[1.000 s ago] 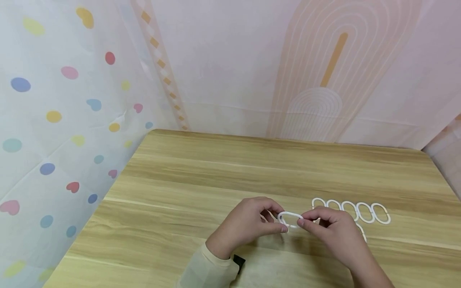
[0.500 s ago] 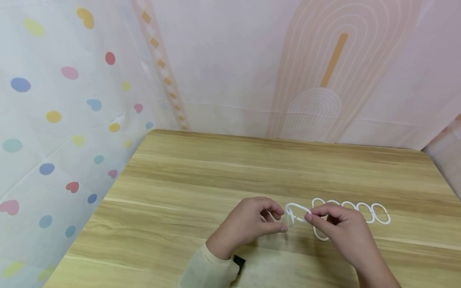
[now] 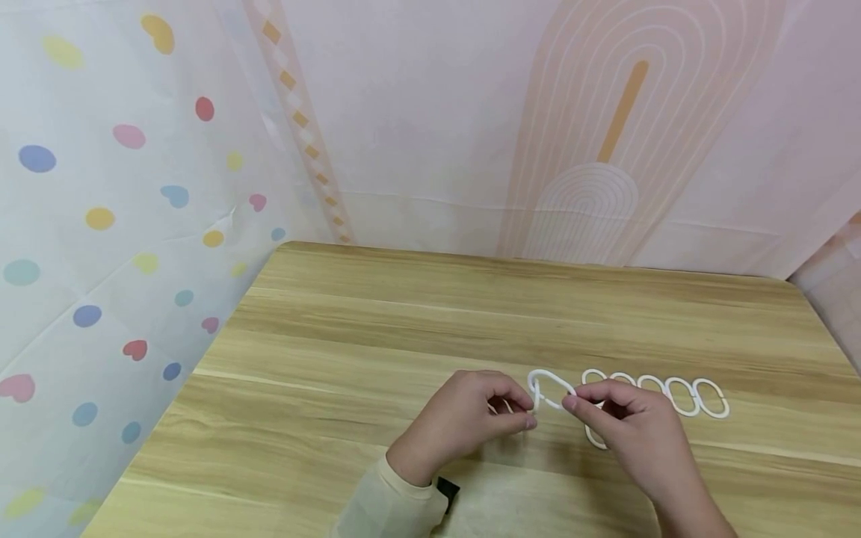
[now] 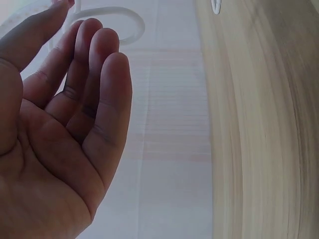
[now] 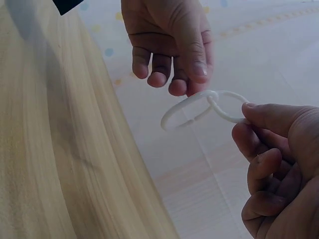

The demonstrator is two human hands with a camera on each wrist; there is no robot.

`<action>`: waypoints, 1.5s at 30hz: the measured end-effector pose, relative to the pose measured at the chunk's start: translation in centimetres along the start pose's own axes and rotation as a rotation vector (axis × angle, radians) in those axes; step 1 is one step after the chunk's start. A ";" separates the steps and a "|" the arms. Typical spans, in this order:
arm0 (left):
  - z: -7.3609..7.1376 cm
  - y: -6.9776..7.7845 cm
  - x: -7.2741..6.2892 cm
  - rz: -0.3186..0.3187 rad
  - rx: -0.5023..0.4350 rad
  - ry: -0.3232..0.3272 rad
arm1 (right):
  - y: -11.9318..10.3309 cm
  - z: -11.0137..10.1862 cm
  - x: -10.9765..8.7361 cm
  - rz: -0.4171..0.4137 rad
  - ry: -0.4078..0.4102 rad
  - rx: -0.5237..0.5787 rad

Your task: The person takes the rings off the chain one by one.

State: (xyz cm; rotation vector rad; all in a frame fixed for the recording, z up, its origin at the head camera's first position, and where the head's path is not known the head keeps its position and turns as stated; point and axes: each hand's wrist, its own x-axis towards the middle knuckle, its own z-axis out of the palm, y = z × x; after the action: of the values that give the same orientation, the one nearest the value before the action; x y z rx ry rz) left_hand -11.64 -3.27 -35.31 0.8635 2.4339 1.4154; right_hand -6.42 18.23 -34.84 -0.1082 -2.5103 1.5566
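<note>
Two white plastic chain links hang interlocked between the hands, above the table. My right hand [image 3: 635, 437] pinches the right link [image 5: 223, 114] between thumb and forefinger, its other fingers curled in. My left hand [image 3: 460, 415] has its thumb and forefinger on the left link [image 5: 182, 103], which hangs through the end of the other one. Small gaps show in the outlines of the links. In the left wrist view, the remaining fingers of the left hand are loosely bent and hold nothing.
On the wooden table [image 3: 403, 321], a slanted row of white links [image 3: 725, 403] lies at the right, partly behind the right hand. Another white link [image 3: 595, 441] lies nearer, mostly covered by that hand. Patterned curtains [image 3: 430, 127] hang along the back and left.
The left hand moved off the joined links half a second ago as the right hand drew them rightward. Now the links are back slightly left and the left fingers pinch the hanging one.
</note>
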 end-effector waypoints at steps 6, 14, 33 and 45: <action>0.1 0.2 -0.1 0.013 -0.011 -0.007 | 0.0 0.4 -0.1 0.064 -0.001 -0.021; 0.0 0.3 -0.1 -0.003 0.011 0.013 | -0.4 0.9 -0.4 0.078 -0.004 -0.030; 0.1 0.3 -0.1 -0.018 0.041 0.055 | -0.8 1.1 -0.5 0.068 0.002 0.009; 0.1 0.1 0.0 -0.027 0.042 0.069 | -0.7 1.0 -0.5 0.094 -0.019 0.053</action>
State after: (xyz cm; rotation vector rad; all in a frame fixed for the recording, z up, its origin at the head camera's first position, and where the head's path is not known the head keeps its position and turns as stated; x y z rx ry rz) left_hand -11.56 -3.17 -35.25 0.8004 2.5245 1.4125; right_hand -6.14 16.97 -34.71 -0.2078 -2.5096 1.6663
